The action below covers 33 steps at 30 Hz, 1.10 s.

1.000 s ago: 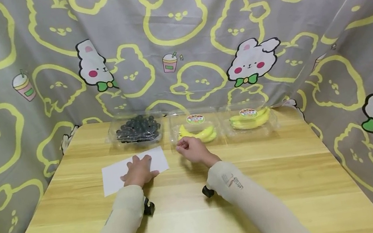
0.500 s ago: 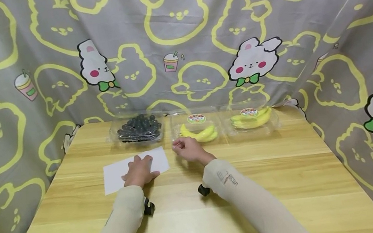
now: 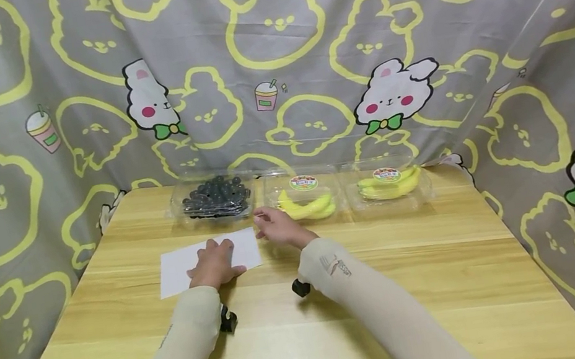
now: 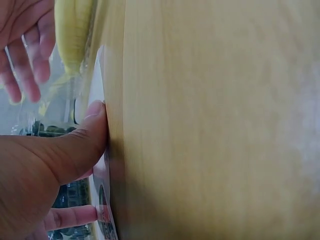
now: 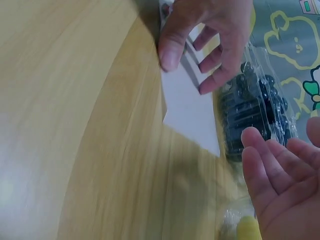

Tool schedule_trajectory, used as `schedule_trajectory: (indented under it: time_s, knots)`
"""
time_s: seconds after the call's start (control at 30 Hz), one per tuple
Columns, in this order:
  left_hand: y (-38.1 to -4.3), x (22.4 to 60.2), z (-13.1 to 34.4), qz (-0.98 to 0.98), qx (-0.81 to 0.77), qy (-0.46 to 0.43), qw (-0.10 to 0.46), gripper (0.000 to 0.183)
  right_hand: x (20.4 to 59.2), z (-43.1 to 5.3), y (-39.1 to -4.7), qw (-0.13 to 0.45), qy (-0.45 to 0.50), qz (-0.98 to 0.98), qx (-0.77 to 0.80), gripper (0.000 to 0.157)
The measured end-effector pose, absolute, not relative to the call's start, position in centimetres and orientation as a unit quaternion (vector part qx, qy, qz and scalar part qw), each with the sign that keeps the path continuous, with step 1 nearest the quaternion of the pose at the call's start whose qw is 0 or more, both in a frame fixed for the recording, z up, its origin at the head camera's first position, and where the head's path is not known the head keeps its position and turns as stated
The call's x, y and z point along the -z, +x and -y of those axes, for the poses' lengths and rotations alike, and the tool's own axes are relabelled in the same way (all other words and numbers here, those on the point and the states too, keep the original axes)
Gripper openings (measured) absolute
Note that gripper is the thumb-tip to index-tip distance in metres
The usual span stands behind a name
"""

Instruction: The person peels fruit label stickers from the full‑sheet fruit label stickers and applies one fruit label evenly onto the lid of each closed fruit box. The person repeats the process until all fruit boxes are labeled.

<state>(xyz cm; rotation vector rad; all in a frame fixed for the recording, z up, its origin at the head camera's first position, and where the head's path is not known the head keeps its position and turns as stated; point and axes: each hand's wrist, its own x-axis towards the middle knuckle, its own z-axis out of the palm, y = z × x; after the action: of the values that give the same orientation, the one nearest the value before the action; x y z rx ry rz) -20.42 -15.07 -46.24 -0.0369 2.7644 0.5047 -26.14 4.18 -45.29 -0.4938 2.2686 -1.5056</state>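
Wht rect. paper (image 5: 187, 107), on tbl (image 3: 268, 345), slightly angled

The right hand (image 3: 281, 227) has moved left, closer to the white paper (image 3: 246, 250).

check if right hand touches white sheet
Apart: the right wrist view shows boxed dark fruit through a gap between the right hand and the white sheet.

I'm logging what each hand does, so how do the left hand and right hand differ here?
The left hand touches the white paper; the right hand is just beyond its right end, holding nothing. The left hand points mostly forward, while the right hand angles inward, to the left. Both are bare, with pale sleeves above them.
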Motion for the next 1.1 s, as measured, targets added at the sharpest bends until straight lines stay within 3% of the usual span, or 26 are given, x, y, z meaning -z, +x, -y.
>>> schedule_trajectory:
  time_s: [0.57, 0.73, 1.1]
  knots:
    - [-20.1, 46.8, 14.7, -0.976, -0.161, -0.008, 0.146, 0.067, 45.4, -2.4, -26.2, 0.252, -0.120, -0.745, 0.605, 0.050]
    - [-20.0, 46.7, 14.8, -0.976, -0.163, -0.012, 0.144, 0.066, 45.4, -1.9, -26.0, 0.231, -0.111, -0.752, 0.607, 0.045]
    - [-19.7, 46.6, 15.0, -0.976, -0.174, -0.018, 0.131, 0.064, 45.0, -0.5, -25.1, 0.116, -0.046, -0.819, 0.560, 0.024]
